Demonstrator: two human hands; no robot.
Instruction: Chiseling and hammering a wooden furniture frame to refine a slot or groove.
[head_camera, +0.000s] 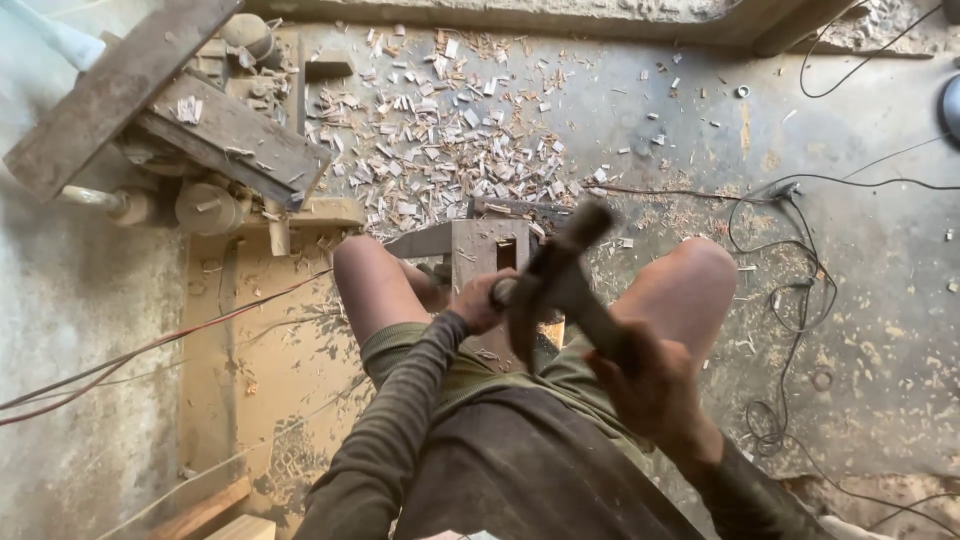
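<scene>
Layout: floor, workpiece, hands

Wood block (490, 250) stands on floor (880, 330) betw. the knees, w/ chips (440, 130) spread behind it. Left hand (478, 300) sits at block's near edge; right hand (650, 385) nearer the body, to the right, w/ hammer (560, 275) over the block. Planks (170, 110) far left. Cables (790, 280) right of the right knee.

Chip-strewn concrete floor (640, 110), loose cables (800, 290)
</scene>
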